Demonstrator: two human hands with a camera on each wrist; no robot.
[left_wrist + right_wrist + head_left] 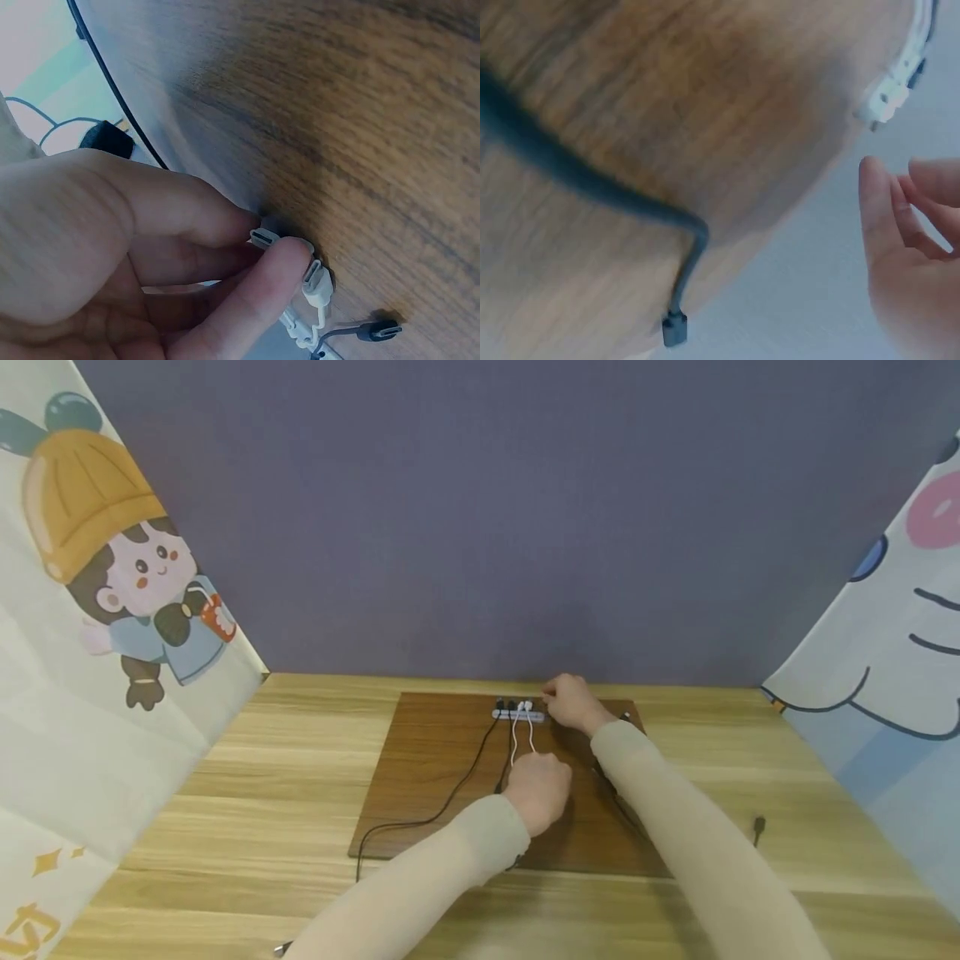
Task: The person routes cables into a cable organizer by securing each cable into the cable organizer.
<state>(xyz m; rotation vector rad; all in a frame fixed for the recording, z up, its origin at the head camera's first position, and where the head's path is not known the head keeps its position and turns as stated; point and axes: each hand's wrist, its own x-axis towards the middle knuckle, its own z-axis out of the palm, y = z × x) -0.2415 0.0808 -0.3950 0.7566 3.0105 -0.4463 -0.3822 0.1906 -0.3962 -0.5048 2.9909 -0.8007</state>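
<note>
A pale cable holder strip (517, 717) sits at the far side of a dark brown board, with two black cables and two white cables in its slots. My left hand (538, 789) is over the board, nearer than the strip. In the left wrist view its thumb and forefinger pinch a white cable's connector (262, 238). Beside those fingertips are a second white connector (318, 285) and a black connector (381, 330). Just right of the strip is my right hand (573, 700). Its fingers are loosely bent, with nothing seen between them, apart from the strip's end (885, 97).
The brown board (427, 760) lies on a light wood table (247, 827). A black cable (450, 797) runs toward the front left. Another black cable (630, 199) lies at the board's right side. A black plug (759, 824) rests farther right. A grey-blue partition (480, 527) stands behind.
</note>
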